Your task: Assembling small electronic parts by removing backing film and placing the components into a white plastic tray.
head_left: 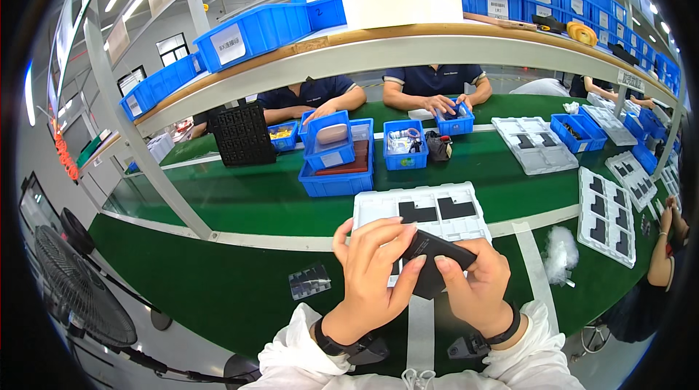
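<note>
My left hand (371, 273) and my right hand (479, 281) both grip a flat black panel (431, 259), tilted in front of my chest. The thumbs press on its near face, and the other fingers curl around its sides and back. Just beyond my hands lies a white moulded tray (368, 206). In its far row sit two flat black pieces with a cut-out corner, the right one (456, 208) fully visible. My hands and the panel hide much of the tray's near part. On the green mat left of my hands lies a clear sheet with dark patches (309, 282).
Stacked blue bins (336, 184) and a bin of small bagged parts (405, 146) stand beyond the tray. To the right are a crumpled clear plastic bag (561, 255) and another white tray of black pieces (632, 244). A shelf (408, 39) spans overhead; two people work opposite.
</note>
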{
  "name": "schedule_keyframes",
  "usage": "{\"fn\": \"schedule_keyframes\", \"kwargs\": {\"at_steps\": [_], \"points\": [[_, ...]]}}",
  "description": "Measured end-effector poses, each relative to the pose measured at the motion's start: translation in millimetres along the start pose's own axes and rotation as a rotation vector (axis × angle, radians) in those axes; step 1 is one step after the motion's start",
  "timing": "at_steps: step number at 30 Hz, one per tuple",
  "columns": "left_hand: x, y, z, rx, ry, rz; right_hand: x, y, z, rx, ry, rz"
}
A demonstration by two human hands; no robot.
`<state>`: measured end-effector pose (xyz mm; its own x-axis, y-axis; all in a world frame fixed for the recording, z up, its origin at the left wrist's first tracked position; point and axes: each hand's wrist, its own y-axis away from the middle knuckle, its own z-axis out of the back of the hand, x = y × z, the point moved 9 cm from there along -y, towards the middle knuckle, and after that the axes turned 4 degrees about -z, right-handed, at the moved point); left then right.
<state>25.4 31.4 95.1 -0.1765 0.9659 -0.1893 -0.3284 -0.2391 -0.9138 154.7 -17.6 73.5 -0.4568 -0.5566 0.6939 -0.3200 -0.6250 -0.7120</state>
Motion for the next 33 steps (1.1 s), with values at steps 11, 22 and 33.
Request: {"fn": "schedule_keyframes", "kwargs": {"at_steps": [11,22,33], "points": [[13.2,-5.0,-5.5,0.097,0.525,0.114,-31.0,1.0,-2.5,-0.027,-0.585,-0.399],[-17.3,-5.8,-17.2,0.372,-0.241,-0.141,-28.6,3.8,0.0,-0.052,-0.481,-0.373],[11.1,3.9,0.3,0.124,0.653,-0.13,-36.1,9.6,-34.8,0.229,-0.845,-0.664]]}}
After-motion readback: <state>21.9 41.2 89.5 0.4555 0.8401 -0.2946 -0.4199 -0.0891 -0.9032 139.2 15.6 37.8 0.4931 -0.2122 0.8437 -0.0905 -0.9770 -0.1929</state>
